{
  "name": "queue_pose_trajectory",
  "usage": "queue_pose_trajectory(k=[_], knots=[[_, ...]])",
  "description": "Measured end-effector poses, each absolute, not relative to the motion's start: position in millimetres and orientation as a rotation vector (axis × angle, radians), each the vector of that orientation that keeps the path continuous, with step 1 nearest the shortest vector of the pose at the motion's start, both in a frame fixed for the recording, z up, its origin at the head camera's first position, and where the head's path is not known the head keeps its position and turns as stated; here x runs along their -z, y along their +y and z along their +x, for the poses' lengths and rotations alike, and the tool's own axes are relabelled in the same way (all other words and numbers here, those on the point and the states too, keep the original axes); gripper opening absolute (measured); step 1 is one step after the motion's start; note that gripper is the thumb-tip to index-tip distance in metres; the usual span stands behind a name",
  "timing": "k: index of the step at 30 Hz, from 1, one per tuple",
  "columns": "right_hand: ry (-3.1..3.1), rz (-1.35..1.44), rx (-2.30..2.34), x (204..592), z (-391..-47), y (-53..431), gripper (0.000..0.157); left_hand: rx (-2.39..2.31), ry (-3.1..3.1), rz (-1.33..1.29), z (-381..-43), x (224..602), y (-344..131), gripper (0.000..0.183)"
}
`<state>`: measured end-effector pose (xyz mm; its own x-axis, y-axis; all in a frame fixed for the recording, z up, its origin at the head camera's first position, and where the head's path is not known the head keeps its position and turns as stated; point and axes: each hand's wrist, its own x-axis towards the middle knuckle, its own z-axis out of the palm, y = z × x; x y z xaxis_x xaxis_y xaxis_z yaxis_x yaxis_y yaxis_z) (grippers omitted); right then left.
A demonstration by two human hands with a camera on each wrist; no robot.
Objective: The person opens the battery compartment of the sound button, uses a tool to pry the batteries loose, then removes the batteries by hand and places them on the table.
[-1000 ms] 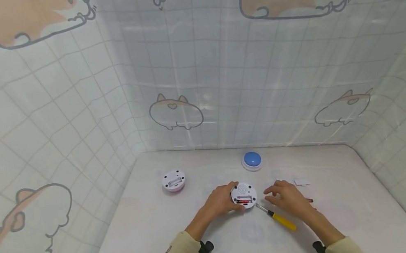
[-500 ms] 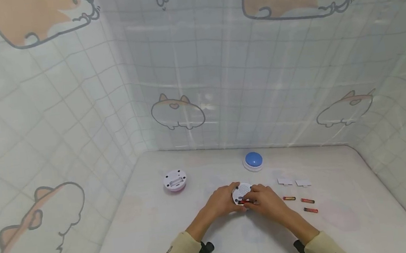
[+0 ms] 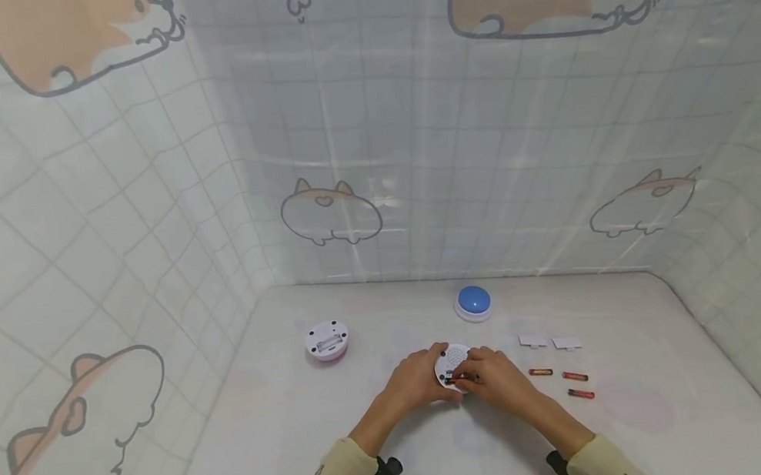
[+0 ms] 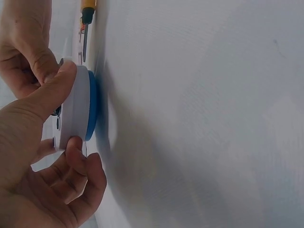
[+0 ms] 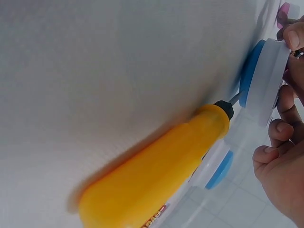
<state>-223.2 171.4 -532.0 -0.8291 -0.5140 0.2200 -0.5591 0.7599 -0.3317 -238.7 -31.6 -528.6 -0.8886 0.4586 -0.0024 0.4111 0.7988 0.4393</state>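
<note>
In left hand (image 3: pixel 411 381) — white round device (image 3: pixel 453 357), edge-held.

Now, between left fingers (image 4: pixel 96 183) and right fingers (image 5: pixel 281 129), the round white-and-blue plastic unit (image 3: pixel 453 357) is held, a yellow-handled screwdriver (image 5: pixel 156 166) laid to its right. Behind, a blue-domed white button (image 3: pixel 474 300) is placed; left, a white-and-pink round unit (image 3: pixel 326 339). Further right, three red cylindrical batteries (image 3: pixel 575 376) are spread before two white plastic covers (image 3: pixel 532 341).

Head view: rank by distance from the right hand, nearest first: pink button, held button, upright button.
1. Held button: at the right hand.
2. Upright button: beyond it, toward the back.
3. Pink button: far left, underside up.
</note>
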Motion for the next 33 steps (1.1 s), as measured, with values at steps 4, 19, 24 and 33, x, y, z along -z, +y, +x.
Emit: queue_pose_trajectory(k=[4, 19, 24, 33], knots=[[-2.830, 0.870, -0.593, 533.7, -222.6, 171.2, 0.011, -0.659, 2.889, 0.698, -238.9, 529.8, -31.4, 0.097], [-2.762, 0.834, -0.599, 531.8, -219.1, 174.2, 0.011, -0.717, 2.868, 0.676, -243.1, 533.2, -33.8, 0.095], [-2.800, 0.705, -0.646, 523.3, -212.0, 192.8, 0.011, -0.785, 2.849, 0.562, -252.5, 536.3, -40.2, 0.095], [-2.884, 0.572, -0.442, 522.1, -198.0, 253.8, 0.009, -0.849, 2.856, 0.277, -285.3, 536.3, -69.8, 0.096]])
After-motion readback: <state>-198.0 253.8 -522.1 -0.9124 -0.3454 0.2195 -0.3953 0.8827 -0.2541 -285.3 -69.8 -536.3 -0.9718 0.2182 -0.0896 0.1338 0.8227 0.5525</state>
